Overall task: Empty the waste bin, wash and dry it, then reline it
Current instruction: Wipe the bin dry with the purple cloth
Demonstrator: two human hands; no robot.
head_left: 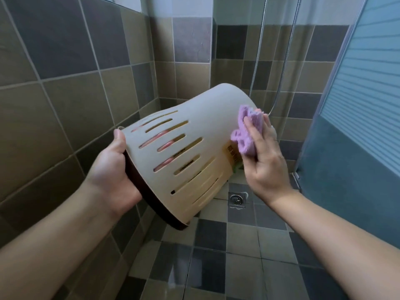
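Observation:
A cream plastic waste bin point(201, 126) with slotted sides and a dark rim hangs tilted in mid-air, its base pointing up and away. My left hand point(112, 172) grips its dark rim at the lower left, thumb on the outside wall, fingers showing through the slots inside. My right hand point(264, 161) holds a bunched purple cloth point(249, 131) and presses it against the bin's outer wall near the base, beside a yellowish label point(232, 155).
A tiled shower corner surrounds me. A floor drain point(236, 199) sits below the bin in the wet checkered floor. A metal shower hose point(281, 68) hangs down the back wall. A frosted glass panel point(357, 105) stands on the right.

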